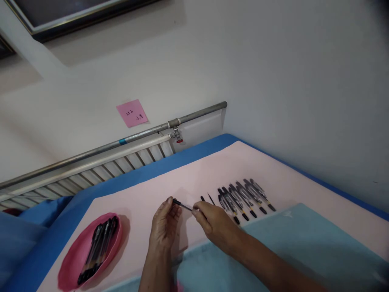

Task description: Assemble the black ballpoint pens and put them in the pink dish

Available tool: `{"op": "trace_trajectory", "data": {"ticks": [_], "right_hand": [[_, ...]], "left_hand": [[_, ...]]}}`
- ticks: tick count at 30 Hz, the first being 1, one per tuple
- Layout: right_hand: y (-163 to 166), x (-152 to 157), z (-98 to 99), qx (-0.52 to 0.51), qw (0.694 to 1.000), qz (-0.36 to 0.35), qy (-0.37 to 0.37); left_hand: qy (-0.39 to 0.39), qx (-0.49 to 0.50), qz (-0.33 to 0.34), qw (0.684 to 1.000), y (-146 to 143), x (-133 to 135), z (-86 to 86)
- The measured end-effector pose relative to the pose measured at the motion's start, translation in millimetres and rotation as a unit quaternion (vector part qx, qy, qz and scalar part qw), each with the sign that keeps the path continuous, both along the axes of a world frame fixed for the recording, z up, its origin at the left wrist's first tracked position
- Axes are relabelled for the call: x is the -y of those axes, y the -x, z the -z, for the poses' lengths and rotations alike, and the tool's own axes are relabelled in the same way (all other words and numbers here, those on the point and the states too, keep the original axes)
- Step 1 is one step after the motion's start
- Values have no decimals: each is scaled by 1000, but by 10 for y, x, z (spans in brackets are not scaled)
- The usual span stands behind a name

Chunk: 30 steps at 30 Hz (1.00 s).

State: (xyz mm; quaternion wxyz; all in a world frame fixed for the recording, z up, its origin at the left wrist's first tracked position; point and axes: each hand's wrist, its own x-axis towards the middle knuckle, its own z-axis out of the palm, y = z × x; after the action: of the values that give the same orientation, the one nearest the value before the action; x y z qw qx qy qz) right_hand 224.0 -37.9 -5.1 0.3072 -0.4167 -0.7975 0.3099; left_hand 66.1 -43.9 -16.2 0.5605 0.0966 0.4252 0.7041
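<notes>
Both of my hands meet over the pink sheet, with a slim pen part between them. My left hand (165,223) pinches its black end. My right hand (217,223) has its fingers closed round the other end, which is hidden inside the grip. The visible stretch of the pen (183,205) is a black tip section leading into a thin dark shaft. Just beyond my right hand lie a small black piece (203,198) and a thin pointed piece like a refill (211,198). Further right, several black-and-clear pens (243,198) lie side by side in a row.
A pink scalloped dish (65,263) holding several pens (99,247) stands at the left. The pink sheet (146,188) lies on a blue table cover (194,151); a light-blue cloth (298,239) is in front. Behind are a radiator (121,164), a pipe (91,154) and walls.
</notes>
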Motion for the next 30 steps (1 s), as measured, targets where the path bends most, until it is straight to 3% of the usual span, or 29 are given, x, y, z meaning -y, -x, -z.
{"op": "trace_trajectory", "data": {"ticks": [4, 20, 30], "right_hand": [[-9, -12, 12, 12, 999, 10, -34], [-26, -90, 116, 16, 999, 0, -42], [-67, -97, 67, 49, 998, -5, -45]], "left_hand": [[7, 1, 7, 1000, -5, -2, 2], [4, -5, 25, 1000, -84, 11, 13], [4, -41, 44, 998, -138, 15, 42]]}}
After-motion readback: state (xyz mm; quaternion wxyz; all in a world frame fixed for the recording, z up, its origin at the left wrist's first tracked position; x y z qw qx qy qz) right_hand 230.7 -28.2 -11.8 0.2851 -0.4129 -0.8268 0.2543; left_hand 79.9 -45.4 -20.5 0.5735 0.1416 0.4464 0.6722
